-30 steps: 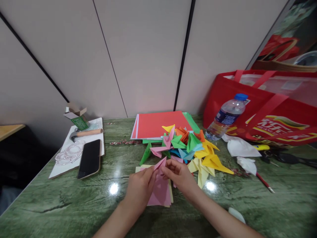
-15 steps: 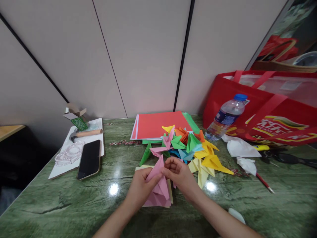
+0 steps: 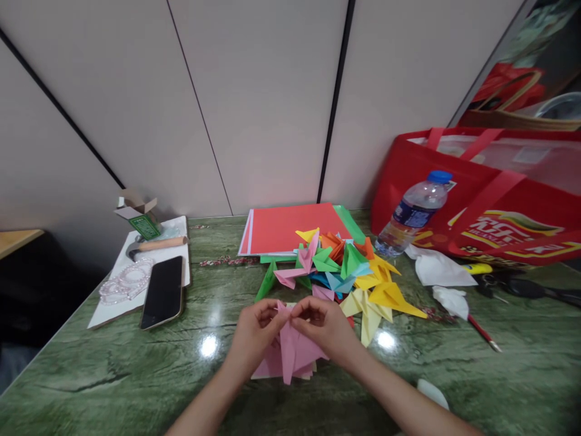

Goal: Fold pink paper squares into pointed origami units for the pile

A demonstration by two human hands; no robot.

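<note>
Both hands pinch one folded pink paper [image 3: 293, 354] at its top, just above the green marble table [image 3: 136, 375]. My left hand [image 3: 254, 339] grips its left side, my right hand [image 3: 324, 330] its right side, fingers closed. Under the pink paper lie more pink and pale yellow sheets, mostly hidden. Right behind the hands sits a pile of folded paper shapes [image 3: 349, 275] in pink, green, blue, orange and yellow.
A stack of flat coloured sheets [image 3: 290, 227], red on top, lies by the wall. At left are a phone [image 3: 164, 290], bead bracelets [image 3: 123, 281], a hammer [image 3: 157, 244] and a small box [image 3: 138, 215]. At right stand a water bottle [image 3: 411, 212], a red bag [image 3: 490, 206] and crumpled tissues [image 3: 442, 272].
The pink paper's raised point has come down; the fold now points toward me, and both hands have closed together at its top.
</note>
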